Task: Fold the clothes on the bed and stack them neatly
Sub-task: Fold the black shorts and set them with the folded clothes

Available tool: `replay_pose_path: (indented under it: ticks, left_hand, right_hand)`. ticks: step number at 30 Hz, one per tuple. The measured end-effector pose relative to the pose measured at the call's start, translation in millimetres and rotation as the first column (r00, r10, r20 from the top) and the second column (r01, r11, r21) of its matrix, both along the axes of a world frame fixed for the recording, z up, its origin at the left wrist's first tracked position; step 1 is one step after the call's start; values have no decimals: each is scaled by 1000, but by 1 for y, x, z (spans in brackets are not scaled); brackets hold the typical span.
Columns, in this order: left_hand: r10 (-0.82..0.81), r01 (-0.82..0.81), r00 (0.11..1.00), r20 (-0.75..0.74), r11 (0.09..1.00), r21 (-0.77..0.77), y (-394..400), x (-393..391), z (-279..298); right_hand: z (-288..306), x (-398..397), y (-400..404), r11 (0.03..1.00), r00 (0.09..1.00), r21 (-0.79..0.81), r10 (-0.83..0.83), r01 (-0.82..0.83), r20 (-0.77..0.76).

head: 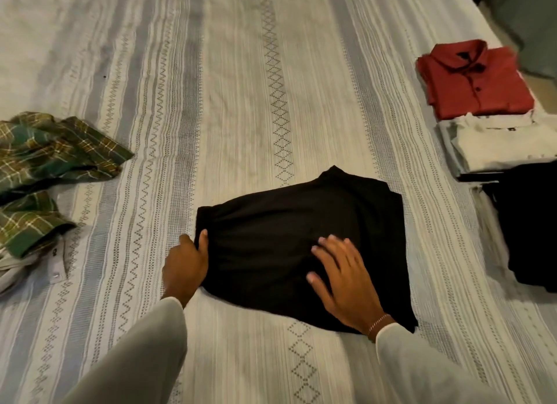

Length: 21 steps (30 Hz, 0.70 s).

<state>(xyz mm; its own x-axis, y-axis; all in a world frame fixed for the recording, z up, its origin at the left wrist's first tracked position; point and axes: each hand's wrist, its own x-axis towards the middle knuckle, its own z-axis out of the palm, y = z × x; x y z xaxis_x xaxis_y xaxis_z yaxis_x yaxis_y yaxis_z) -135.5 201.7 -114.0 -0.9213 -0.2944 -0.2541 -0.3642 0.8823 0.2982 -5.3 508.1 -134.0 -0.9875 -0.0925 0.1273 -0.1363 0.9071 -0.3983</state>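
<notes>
My left hand [186,265] has its thumb hooked over the left edge of the folded black garment [301,244], the other fingers curled under that edge, so I have the cloth pinched there. My right hand [343,280] lies flat on top of the same garment, fingers straight and spread, pressing down near its right front part (a thin bracelet [378,323] shows at that wrist). Both my arms are in pale sleeves. The black garment sits in the middle of the bed [241,87], on a light striped cover with diamond and zigzag bands. To my left, well apart, a green plaid shirt [51,159] lies crumpled and unfolded, with some white fabric [57,265] beneath its near end. To my right, along the bed's edge, a folded red shirt [479,84] sits farthest, a folded white garment [500,144] just in front of it, and a dark pile [533,223] nearest me.
</notes>
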Motion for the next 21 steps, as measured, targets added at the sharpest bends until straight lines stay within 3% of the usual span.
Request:
replay_pose_path:
  ticks: [3,5,6,7,9,10,11,12,14,16,19,21]
  left_hand:
    - [-11,7,999,-42,996,-93,4,5,9]
    - [-268,213,939,-213,945,-248,5,13,10]
    - [-496,410,815,-300,859,-307,7,20,6]
    - [-709,616,613,-348,705,-352,9,31,2]
    - [-934,869,246,-257,330,-368,10,55,-7]
    - [-971,913,167,-169,217,-345,9,63,-10]
    - [-983,928,149,-106,176,-327,7,70,-13]
    - [-981,927,174,-80,191,-324,5,73,-16]
    - [-971,917,220,-89,237,-320,2,73,-19]
    - [-974,917,196,-111,222,-332,1,70,-21]
    - [-964,922,225,-143,258,-289,2,60,-20]
    - [-921,914,352,-167,377,-150,4,53,-19]
  right_hand:
    - [2,56,-2,985,987,56,162,-162,7]
    - [-9,86,11,982,990,129,130,-137,59]
    - [-14,93,20,984,994,152,80,-90,69]
    - [-17,99,26,984,997,173,34,-46,73]
    - [-21,103,34,971,998,238,14,-29,65]
    - [-20,103,35,959,998,280,17,-35,65]
    - [-20,106,37,948,998,317,12,-32,66]
    - [-19,107,39,940,997,340,5,-29,73]
    - [-17,107,46,933,997,358,-3,-23,74]
    - [-13,104,58,947,996,318,18,-43,82]
    - [-2,85,81,984,983,151,66,-92,169]
    - [16,61,98,997,939,-63,58,-39,340]
